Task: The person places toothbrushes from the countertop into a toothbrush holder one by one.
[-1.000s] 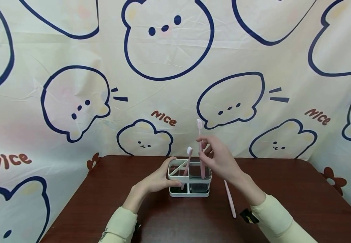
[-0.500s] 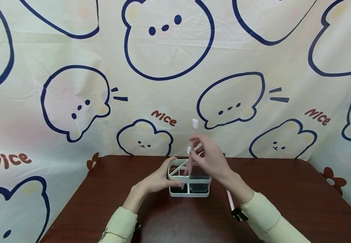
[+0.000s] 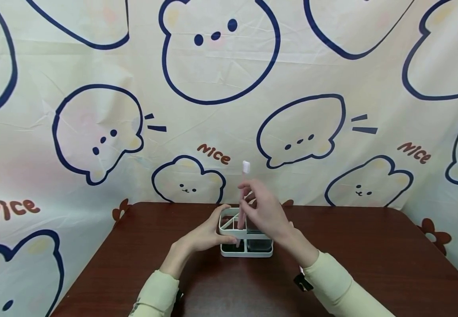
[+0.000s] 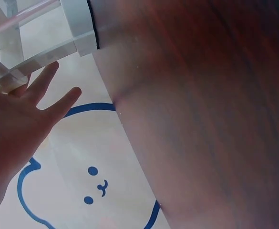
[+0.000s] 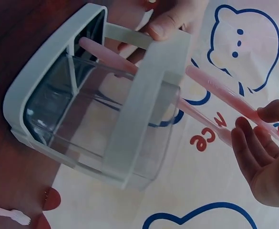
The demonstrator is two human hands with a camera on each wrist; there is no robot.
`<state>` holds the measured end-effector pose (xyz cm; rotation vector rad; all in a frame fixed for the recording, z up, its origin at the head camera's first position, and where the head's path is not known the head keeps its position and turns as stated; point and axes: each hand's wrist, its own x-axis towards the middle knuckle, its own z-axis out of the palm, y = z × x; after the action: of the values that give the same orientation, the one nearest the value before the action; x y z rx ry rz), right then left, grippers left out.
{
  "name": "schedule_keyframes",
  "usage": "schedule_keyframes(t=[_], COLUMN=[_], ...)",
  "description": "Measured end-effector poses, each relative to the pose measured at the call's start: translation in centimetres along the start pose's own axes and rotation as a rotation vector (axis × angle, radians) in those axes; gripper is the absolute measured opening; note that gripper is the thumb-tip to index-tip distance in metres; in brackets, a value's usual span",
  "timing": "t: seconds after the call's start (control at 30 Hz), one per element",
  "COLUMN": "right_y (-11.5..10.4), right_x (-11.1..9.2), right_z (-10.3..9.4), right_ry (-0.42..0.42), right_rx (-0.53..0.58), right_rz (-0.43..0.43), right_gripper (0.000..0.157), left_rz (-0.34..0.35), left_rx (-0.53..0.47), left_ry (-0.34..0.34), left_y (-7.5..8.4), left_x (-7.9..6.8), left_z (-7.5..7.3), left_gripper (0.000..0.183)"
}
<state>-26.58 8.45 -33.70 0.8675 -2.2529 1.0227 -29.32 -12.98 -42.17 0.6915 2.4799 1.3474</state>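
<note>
A pale toothbrush holder (image 3: 266, 254) with a clear cup (image 5: 94, 133) in one side stands on the table. My left hand (image 3: 205, 232) grips its left side, thumb at the front; in the left wrist view two fingers of that hand (image 4: 15, 129) spread away from the holder (image 4: 77, 21). Above the divided side, my right hand (image 3: 266, 210) pinches a pink toothbrush (image 3: 246, 168), bristles up. Its lower end (image 5: 201, 78) is at the upper frame in the right wrist view. Another pink toothbrush (image 5: 98, 49) stands tilted in a compartment, hidden behind the held one in the head view.
A further pink toothbrush (image 5: 8, 213) lies on the brown table (image 3: 133, 259), mostly hidden by my right forearm in the head view. A curtain (image 3: 221, 123) with cartoon bears hangs behind the table. A black strap (image 3: 303, 281) is on my right wrist.
My right hand has moved left with the toothbrush, from above the clear cup to above the divided side, and slightly down at the last. My left hand and the holder have stayed put.
</note>
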Motion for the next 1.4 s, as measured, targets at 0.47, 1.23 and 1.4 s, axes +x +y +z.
schedule_keyframes(t=[0.47,1.23,1.4], right_y=[0.7,1.6,1.8], right_x=[-1.4,-2.7,-3.0], right_z=[2.2,3.2,3.4], right_ry=[-0.04,-0.033,-0.052], right_rx=[-0.089,-0.405,-0.46], right_rz=[-0.005,-0.147,-0.16], right_gripper=[0.031,0.027,0.024], left_rz=[0.035,0.05,0.055], left_rx=[-0.03,-0.048,-0.042], left_ry=[-0.012,-0.018,-0.007], left_y=[0.0,0.0,-0.2], left_x=[0.1,0.2,0.2], left_z=[0.0,0.3,0.3], left_gripper=[0.094,0.088,0.088])
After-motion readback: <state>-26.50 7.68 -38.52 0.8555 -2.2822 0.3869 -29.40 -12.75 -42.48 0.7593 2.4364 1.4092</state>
